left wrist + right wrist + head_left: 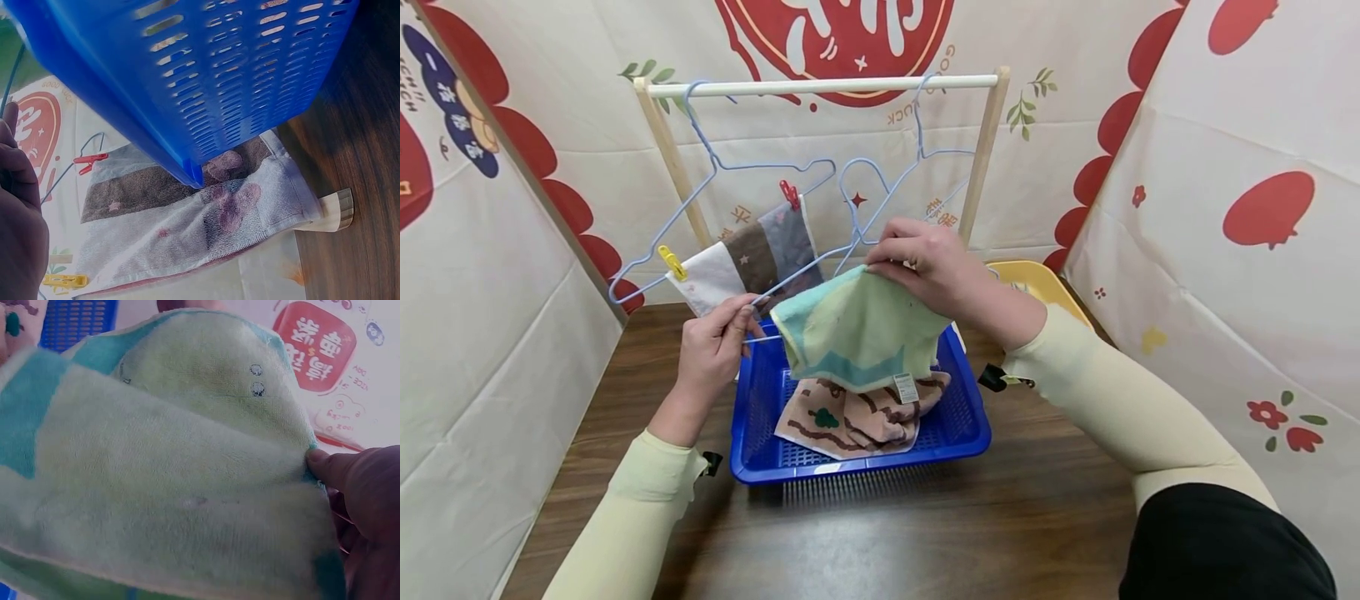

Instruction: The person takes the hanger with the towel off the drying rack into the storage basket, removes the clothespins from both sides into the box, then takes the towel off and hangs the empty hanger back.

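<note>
Right now, the small pale-green terry towel with turquoise patches (857,329) hangs between the person's two hands, just below the fingers of the right hand (928,262) and a little to the right of the left hand (713,343). The right hand pinches its upper edge between thumb and fingers, while the left hand grips one corner of a light-blue wire hanger (808,267). From that corner the hanger's lower bar runs to the towel's left edge and disappears there (whether the cloth is folded over it, I can't tell from where I stand). A white label (906,388) dangles from the towel's bottom edge, above a pink terry cloth with brown stripes and a green motif (842,421) lying in a blue perforated plastic basket (861,468). Behind, on a rack with a white bar and wooden posts (820,86), another light-blue wire hanger (702,185) carries a white, brown and grey towel (751,257), clipped by a yellow plastic peg (672,262) and a red plastic peg (789,194). The basket stands on a dark wood-grain table (850,542).
</note>
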Available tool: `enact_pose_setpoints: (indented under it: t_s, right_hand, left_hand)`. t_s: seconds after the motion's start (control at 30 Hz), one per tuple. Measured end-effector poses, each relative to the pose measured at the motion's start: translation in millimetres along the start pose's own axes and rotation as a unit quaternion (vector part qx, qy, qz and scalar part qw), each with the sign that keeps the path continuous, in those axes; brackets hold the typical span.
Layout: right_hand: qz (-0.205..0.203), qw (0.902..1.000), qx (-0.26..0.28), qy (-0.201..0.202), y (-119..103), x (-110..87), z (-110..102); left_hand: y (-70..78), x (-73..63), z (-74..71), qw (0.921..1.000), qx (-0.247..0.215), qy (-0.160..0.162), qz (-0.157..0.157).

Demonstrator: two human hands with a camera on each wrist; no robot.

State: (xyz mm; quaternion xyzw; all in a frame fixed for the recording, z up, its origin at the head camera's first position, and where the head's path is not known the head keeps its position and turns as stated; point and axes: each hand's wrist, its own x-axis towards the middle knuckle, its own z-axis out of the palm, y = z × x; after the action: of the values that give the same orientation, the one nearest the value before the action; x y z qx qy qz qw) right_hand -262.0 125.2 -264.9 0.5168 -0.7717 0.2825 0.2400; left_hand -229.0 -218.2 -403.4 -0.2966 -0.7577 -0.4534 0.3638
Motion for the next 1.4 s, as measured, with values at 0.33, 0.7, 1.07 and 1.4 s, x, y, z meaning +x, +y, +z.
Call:
enact_pose_setpoints:
  t_s: [0.33, 0.7, 1.07, 1.4]
  right_hand:
    - [0.001, 0.9985, -0.031, 0.046, -3.9, 11.9, -15.8]
    - [-0.013, 0.9930, -0.042, 0.110, -7.8, 25.8, -32.1]
    - [-0.009, 0.9869, -0.056, 0.151, -12.1, 33.6, -46.0]
    - [-0.047, 0.9691, -0.039, 0.239, -23.2, 41.9, -59.1]
  left_hand:
    - [-0.6, 0.1, 0.4, 0.9999, 0.004, -0.009, 0.002]
    - [-2.0, -0.2, 2.1, 0.9999, 0.007, -0.012, 0.008]
    - [-1.1, -1.1, 4.8, 0.9998, 0.015, -0.012, -0.008]
    - [-5.4, -1.3, 6.7, 0.9999, 0.003, -0.015, 0.001]
